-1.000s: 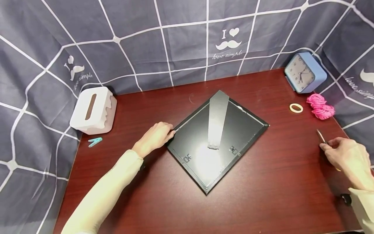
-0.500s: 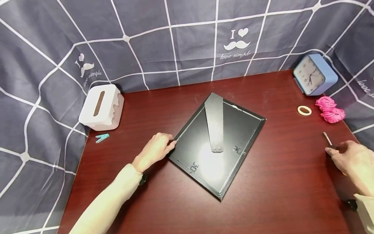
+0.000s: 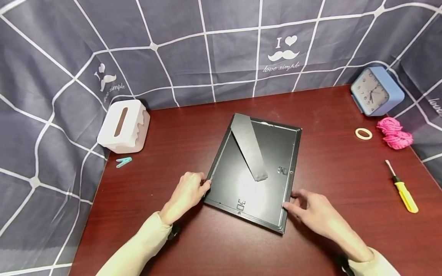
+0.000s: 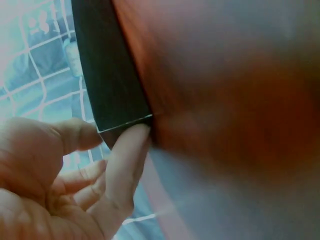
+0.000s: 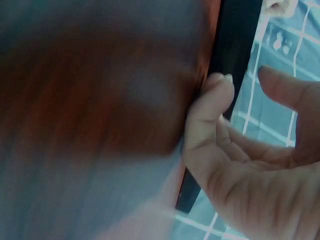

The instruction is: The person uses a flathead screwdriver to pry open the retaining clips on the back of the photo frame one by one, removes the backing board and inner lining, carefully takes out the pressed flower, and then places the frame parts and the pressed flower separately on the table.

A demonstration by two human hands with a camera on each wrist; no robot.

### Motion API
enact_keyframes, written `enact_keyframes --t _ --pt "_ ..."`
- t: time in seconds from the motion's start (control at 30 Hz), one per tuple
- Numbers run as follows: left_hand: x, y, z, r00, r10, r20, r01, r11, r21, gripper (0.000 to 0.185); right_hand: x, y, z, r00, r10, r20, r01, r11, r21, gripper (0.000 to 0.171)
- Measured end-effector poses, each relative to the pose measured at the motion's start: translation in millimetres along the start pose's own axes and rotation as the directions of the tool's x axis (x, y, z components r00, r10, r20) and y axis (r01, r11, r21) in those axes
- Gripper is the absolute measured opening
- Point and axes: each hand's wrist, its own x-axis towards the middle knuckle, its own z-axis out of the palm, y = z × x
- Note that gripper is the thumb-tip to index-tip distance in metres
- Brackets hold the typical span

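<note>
Picture frame, lying back up on the worktop, looks fairly light and stiff, though its hidden front may be fragile. The left hand pinches the left rim near a corner, between thumb and finger; the right hand has a curled finger against the opposite rim, but I cannot tell whether its thumb completes the grip. Those straight, square-edged rims seem the surest hold. The smooth, glossy dark back could slip under fingertips, and the flat, tapering stand probably swings, making a poor handle.
</note>
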Motion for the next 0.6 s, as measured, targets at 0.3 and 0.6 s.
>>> enact_keyframes --t 0.3,0.6 --pt "-32.7 16.5 6.3 0.992 -0.096 -0.082 0.095 0.995 -0.021 0.043 9.3 -12.7 9.8 0.996 -0.076 -0.056 0.074 0.997 -0.035 0.024" --pt "-47.1 25.9 3.6 0.979 -0.2 -0.046 0.196 0.977 -0.078 0.036 25.4 -11.6 -2.6 0.993 -0.112 -0.024 0.11 0.992 -0.056 0.025"
